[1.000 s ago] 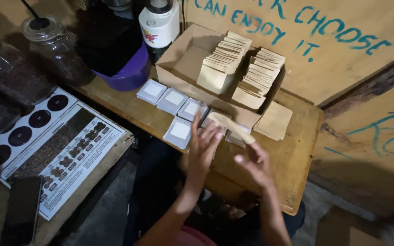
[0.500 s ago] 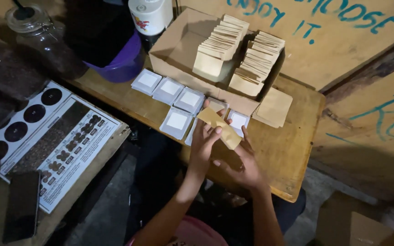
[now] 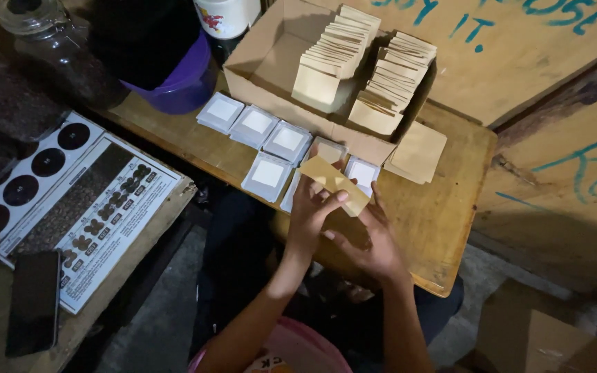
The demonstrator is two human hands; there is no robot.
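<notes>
Both hands on one kraft paper pouch (image 3: 334, 184) above the wooden surface (image 3: 443, 214): left hand (image 3: 314, 211) pinches its edge, right hand (image 3: 366, 238) cups beneath. Loose grip risks dropping it onto the white sachets (image 3: 269, 173).

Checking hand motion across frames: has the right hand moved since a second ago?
Yes. The right hand has shifted left toward the left hand, joining it on the brown pouch, judged against the cardboard box.
</notes>
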